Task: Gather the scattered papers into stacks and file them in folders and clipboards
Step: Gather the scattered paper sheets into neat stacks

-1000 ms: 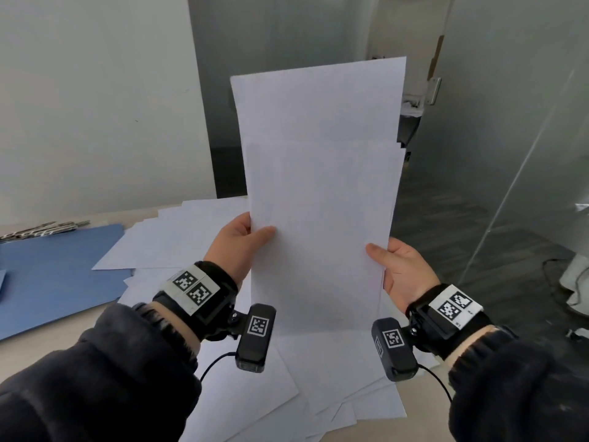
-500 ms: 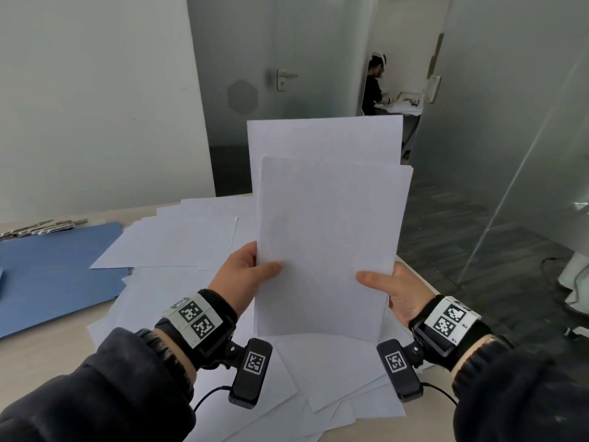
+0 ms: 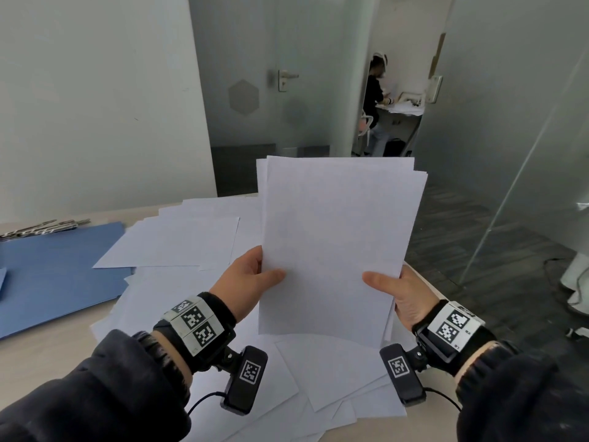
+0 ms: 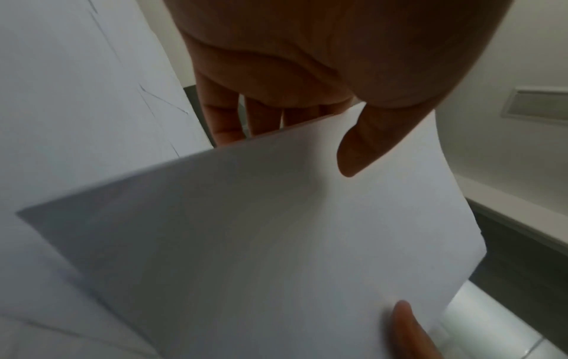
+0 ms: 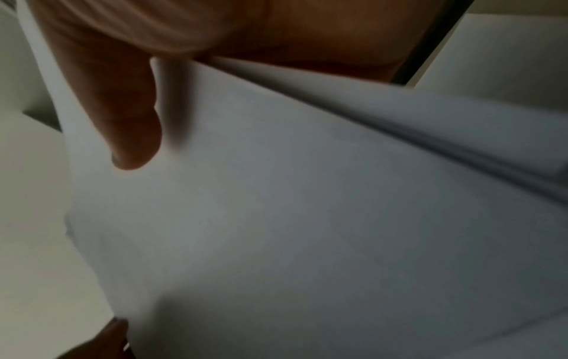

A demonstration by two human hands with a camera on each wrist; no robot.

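Observation:
I hold a stack of white papers (image 3: 338, 244) upright above the table, its top edges nearly level. My left hand (image 3: 251, 279) pinches its left edge, thumb in front, fingers behind. My right hand (image 3: 398, 288) pinches the right edge the same way. In the left wrist view the stack of papers (image 4: 261, 230) fills the middle under my left thumb (image 4: 362, 145). The right wrist view, blurred, shows the stack of papers (image 5: 307, 206) under my right thumb (image 5: 129, 126). Loose white sheets (image 3: 172, 240) lie scattered on the table beneath. A blue folder (image 3: 57, 269) lies at the left.
Metal clips (image 3: 41, 229) lie at the folder's far edge. The beige table (image 3: 47, 355) ends at the right, by a dark floor and a glass wall (image 3: 526, 154). A person (image 3: 376, 100) sits at a desk in the far room.
The sheets that stuck up high at the back have slid down level with the front ones. The stack and both hands have come lower, towards the table.

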